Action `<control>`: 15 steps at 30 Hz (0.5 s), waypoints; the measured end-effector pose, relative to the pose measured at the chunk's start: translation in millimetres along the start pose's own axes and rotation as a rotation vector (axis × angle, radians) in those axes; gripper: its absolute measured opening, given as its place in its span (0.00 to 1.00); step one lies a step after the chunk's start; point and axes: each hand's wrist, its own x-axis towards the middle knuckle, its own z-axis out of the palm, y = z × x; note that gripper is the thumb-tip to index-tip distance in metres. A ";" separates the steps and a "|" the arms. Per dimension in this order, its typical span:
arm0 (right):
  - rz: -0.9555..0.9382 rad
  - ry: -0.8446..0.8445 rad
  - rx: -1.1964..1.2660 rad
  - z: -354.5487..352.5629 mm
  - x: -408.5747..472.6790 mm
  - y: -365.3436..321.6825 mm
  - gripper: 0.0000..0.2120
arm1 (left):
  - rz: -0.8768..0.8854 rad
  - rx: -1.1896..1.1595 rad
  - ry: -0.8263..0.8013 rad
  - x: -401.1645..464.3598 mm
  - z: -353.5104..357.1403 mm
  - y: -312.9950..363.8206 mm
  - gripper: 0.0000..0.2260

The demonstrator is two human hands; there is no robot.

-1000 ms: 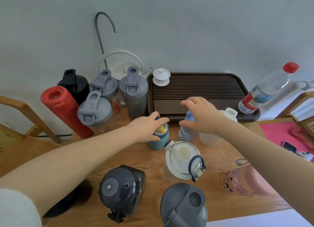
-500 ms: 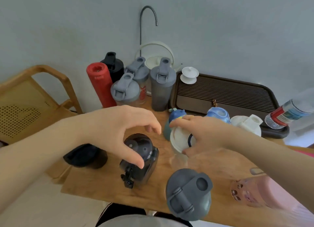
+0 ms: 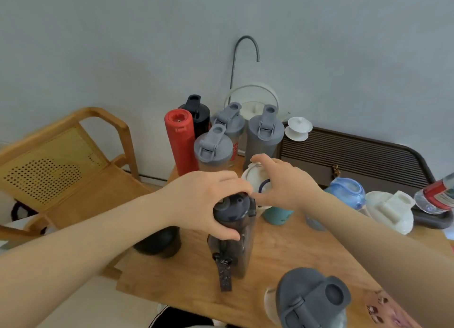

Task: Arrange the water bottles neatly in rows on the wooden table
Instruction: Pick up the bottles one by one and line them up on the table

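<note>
My left hand (image 3: pixel 208 202) grips the lid of a dark smoky bottle (image 3: pixel 233 239) with a hanging strap, upright mid-table. My right hand (image 3: pixel 287 187) holds the white-lidded clear bottle (image 3: pixel 253 177) just behind it, beside the grey shakers. At the back left stand a red bottle (image 3: pixel 180 140), a black bottle (image 3: pixel 196 113) and three grey-lidded shakers (image 3: pixel 213 148). A teal bottle (image 3: pixel 277 215), a blue-lidded bottle (image 3: pixel 346 191) and a white-lidded bottle (image 3: pixel 390 211) sit to the right. Near me is a grey-lidded bottle (image 3: pixel 312 300).
The wooden table (image 3: pixel 290 254) carries a dark slatted tray (image 3: pixel 353 155) at the back right, with a red-labelled plastic bottle (image 3: pixel 437 197) lying on its rim. A white kettle (image 3: pixel 255 101) and curved spout stand by the wall. A wooden chair (image 3: pixel 63 160) is on the left.
My left hand closed on the dark bottle's lid. My right hand carried the white-lidded bottle back and left toward the grey shakers. The view swung left.
</note>
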 end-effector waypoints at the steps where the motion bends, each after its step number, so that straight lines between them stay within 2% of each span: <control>1: 0.026 0.000 0.010 -0.8 5.0 -0.9 0.35 | 0.082 0.039 0.080 0.0 -3.0 -5.2 0.33; 2: 0.047 -0.005 0.020 -2.1 9.6 -1.9 0.35 | 0.130 0.076 0.145 -0.2 -6.5 -15.3 0.28; 4: 0.080 -0.012 0.050 -4.2 18.0 -3.3 0.35 | 0.107 0.075 0.218 0.0 -21.5 -30.6 0.25; 8: 0.125 -0.016 0.100 -4.5 29.0 -10.7 0.38 | 0.108 0.112 0.306 2.2 -39.6 -55.5 0.24; 10: 0.132 0.007 0.029 -2.6 29.6 -15.7 0.40 | 0.071 0.132 0.309 2.3 -42.5 -68.2 0.25; 13: -0.063 0.286 -0.217 6.2 25.3 -21.7 0.37 | 0.023 0.204 0.281 1.4 -40.3 -84.6 0.26; 15: -0.216 0.415 -0.275 14.3 20.9 -20.8 0.35 | -0.015 0.223 0.252 -0.2 -36.6 -94.3 0.26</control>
